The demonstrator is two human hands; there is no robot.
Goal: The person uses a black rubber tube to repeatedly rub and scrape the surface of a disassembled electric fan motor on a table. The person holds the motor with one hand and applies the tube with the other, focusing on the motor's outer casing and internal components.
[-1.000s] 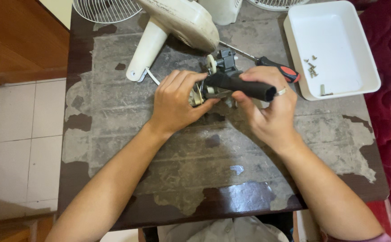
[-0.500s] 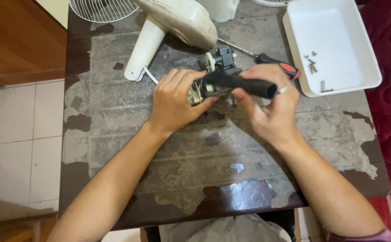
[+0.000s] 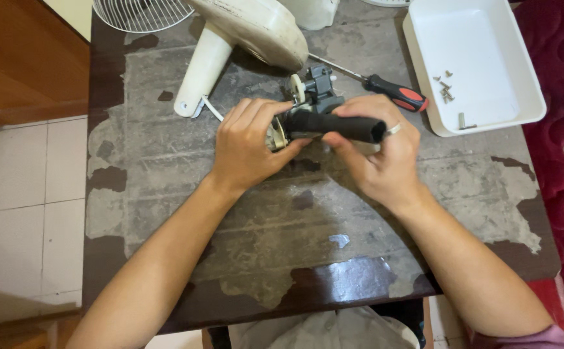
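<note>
Worn, peeling bench point(image 3: 165, 194): left hand point(image 3: 249, 145) clamps the small metal motor point(image 3: 314, 97); right hand point(image 3: 379, 155) grips a black rubbery handle point(image 3: 337, 126) beside it.

Left hand point(image 3: 246, 145) clasps small motor assembly point(image 3: 308, 97) on worn table point(image 3: 262, 232). Right hand point(image 3: 375, 152) grips black tool handle point(image 3: 337, 126) against it. Red-black screwdriver point(image 3: 385, 90) lies beside white tray point(image 3: 527, 90) holding screws point(image 3: 445, 90).

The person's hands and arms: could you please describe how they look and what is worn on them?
Both forearms are bare from wrist to elbow. The right hand wears a plain silver-coloured ring on one finger. A dark reddish sleeve edge shows at the right upper arm. The left hand has no ring, watch or glove visible.
</note>
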